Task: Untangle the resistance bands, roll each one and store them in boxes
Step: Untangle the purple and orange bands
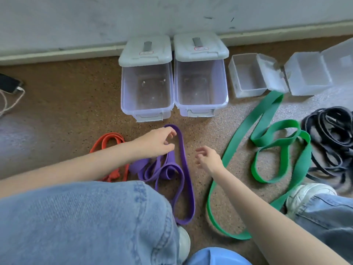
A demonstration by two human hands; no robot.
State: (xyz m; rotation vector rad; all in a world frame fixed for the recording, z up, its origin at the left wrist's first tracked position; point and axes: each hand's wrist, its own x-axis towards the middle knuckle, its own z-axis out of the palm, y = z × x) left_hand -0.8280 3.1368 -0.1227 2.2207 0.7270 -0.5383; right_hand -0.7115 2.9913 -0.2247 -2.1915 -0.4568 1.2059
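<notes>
While both hands hover, purple band lies between

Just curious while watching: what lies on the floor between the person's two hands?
In the head view, one long strand of the purple rubber resistance band runs between the left hand and the right hand, with bare speckled brown floor beside it.

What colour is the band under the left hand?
Purple band, below the left hand; clearest in the head view.
</notes>
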